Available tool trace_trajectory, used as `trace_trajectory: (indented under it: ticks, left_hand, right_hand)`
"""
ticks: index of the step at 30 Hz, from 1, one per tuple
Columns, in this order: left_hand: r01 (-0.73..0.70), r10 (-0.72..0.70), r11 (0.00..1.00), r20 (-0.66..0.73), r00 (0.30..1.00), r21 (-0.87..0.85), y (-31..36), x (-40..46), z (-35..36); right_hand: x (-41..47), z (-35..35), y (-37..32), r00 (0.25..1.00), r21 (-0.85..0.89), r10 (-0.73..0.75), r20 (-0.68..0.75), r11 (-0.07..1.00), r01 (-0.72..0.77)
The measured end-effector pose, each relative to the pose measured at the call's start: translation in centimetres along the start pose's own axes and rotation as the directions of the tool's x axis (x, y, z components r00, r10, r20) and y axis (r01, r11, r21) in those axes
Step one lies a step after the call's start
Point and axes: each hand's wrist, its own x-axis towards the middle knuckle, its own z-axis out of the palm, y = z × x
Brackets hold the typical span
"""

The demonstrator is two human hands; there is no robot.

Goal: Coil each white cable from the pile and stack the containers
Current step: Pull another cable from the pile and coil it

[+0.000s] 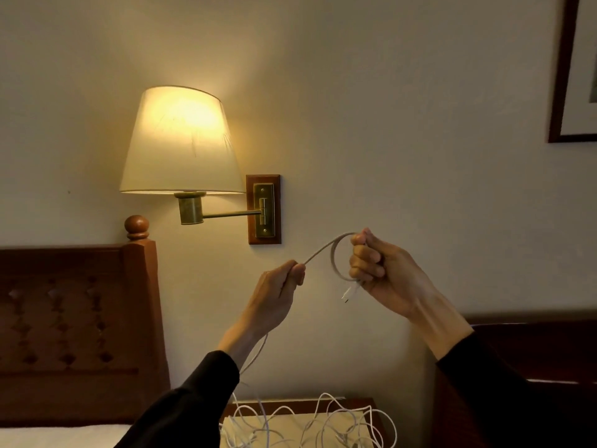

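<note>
White cable (326,250) pinched by both hands' fingers (365,253) above tangled pile (310,421), beside lit lamp (181,140).

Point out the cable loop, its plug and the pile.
cable loop (336,253), head view, left arc of the loop
plug (346,295), head view, dangling end below the right hand
pile (310,425), head view, tangled strands

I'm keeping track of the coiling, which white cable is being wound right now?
The cable raised between both hands, looped at the right hand; the others lie tangled in the pile below.
</note>
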Motion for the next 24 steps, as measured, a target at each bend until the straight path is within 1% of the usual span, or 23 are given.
trace_trajectory:
  ticks: [3,5,6,7,8,9,11,12,13,14,16,19,22,24]
  left_hand:
    - [0.104,-0.105,0.994,-0.004,0.994,-0.043,-2.7,-2.0,1.1]
    - [0.21,-0.209,0.978,0.007,0.978,-0.019,-4.3,-3.2,1.7]
    - [0.247,-0.248,0.969,0.03,0.968,0.005,-4.5,-3.7,1.8]
    - [0.253,-0.255,0.967,0.075,0.964,0.037,-4.4,-3.9,2.0]
    - [0.223,-0.233,0.971,0.155,0.96,0.082,-3.8,-3.9,1.9]
    - [0.167,-0.201,0.975,0.267,0.942,0.147,-2.9,-3.6,1.7]
    - [0.006,-0.145,0.961,0.487,0.861,0.276,-0.5,-2.5,1.2]
    - [-0.074,-0.105,0.952,0.546,0.831,0.296,0.7,-1.9,0.8]
    - [-0.146,-0.052,0.945,0.572,0.819,0.294,1.8,-1.4,0.4]
    - [-0.203,0.005,0.939,0.577,0.817,0.278,2.7,-0.9,-0.1]
    - [-0.277,0.104,0.933,0.565,0.819,0.23,3.9,-0.3,-0.9]
    - [-0.358,0.21,0.906,0.496,0.842,0.225,4.6,0.1,-1.4]
    - [-0.392,0.289,0.878,0.351,0.891,0.274,4.6,0.2,-1.8]
    - [-0.402,0.328,0.859,0.262,0.908,0.317,4.7,0.4,-2.2]
  right_hand:
    - [0.3,-0.8,-1.1,0.999,0.091,-0.031,-0.025,0.995,0.033]
    - [0.3,-1.2,-1.7,0.998,0.142,-0.052,-0.039,0.988,0.057]
    - [0.4,-1.3,-2.0,0.997,0.136,-0.054,-0.048,0.989,0.06]
    - [0.4,-1.3,-2.1,0.996,0.104,-0.053,-0.068,0.993,0.06]
    - [0.5,-1.3,-2.0,0.994,0.052,-0.054,-0.098,0.997,0.06]
    - [0.5,-1.3,-1.8,0.989,-0.012,-0.06,-0.133,0.998,0.059]
    - [0.6,-1.0,-1.2,0.979,-0.176,-0.098,-0.181,0.982,0.066]
    - [0.7,-0.8,-0.8,0.971,-0.3,-0.14,-0.194,0.951,0.077]
    - [0.7,-0.6,-0.5,0.961,-0.438,-0.191,-0.199,0.895,0.087]
    - [0.6,-0.4,-0.1,0.952,-0.553,-0.238,-0.193,0.827,0.094]
    - [0.6,-0.1,0.5,0.948,-0.682,-0.28,-0.153,0.724,0.104]
    - [0.5,0.3,1.2,0.964,-0.752,-0.246,-0.097,0.653,0.091]
    - [0.2,0.3,1.4,0.97,-0.816,-0.231,-0.076,0.574,0.073]
    - [0.1,0.3,1.6,0.973,-0.835,-0.222,-0.069,0.547,0.066]
